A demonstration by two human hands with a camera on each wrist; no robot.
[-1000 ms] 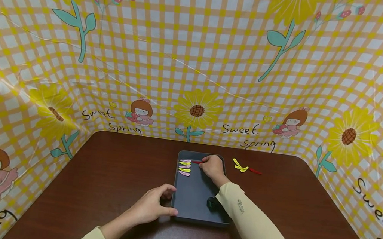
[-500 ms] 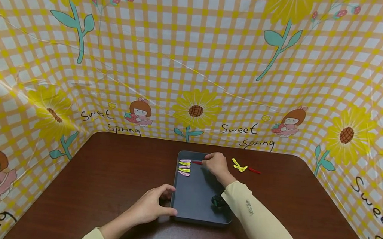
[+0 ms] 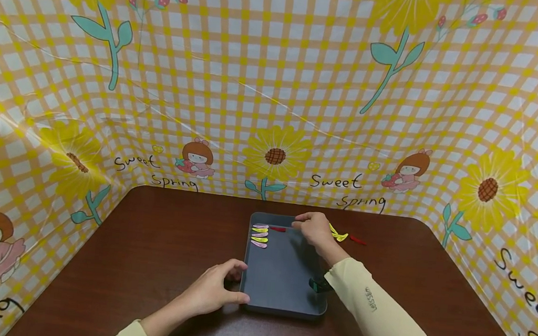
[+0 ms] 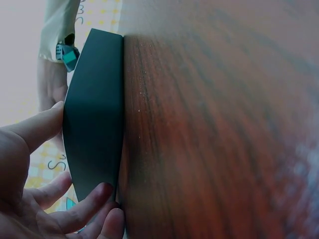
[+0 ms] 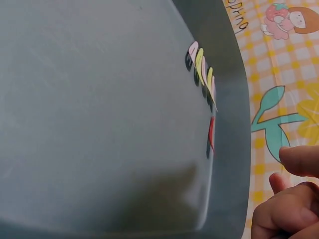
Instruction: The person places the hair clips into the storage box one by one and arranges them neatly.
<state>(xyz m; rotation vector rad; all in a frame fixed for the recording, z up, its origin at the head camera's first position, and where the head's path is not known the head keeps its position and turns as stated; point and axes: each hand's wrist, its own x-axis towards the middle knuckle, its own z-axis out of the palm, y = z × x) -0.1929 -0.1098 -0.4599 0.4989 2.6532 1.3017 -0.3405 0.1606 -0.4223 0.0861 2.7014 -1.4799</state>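
Observation:
A dark grey rectangular tray (image 3: 284, 274) stands on the table. Inside, at its upper left, pink and yellow snap hair clips (image 3: 259, 236) lie in a column. One red hair clip (image 3: 278, 229) sits just right of the top one, by the far wall. My left hand (image 3: 214, 287) rests at the tray's left side; in the left wrist view its thumb and fingers touch the outer wall (image 4: 94, 109), spread apart along it. Over the tray's far right corner is my right hand (image 3: 316, 230), apart from the red clip, with nothing visible between its fingers (image 5: 304, 162).
On the table (image 3: 392, 283) right of the tray lie yellow hair clips (image 3: 339, 237), partly behind the right hand, and another red hair clip (image 3: 358, 240). A checked flower-print sheet (image 3: 275, 84) walls the table at the back and sides.
My right hand has let go of the red clip and moved right, away from it, toward the tray's right edge. The red clip stays in the tray. The left hand has not moved.

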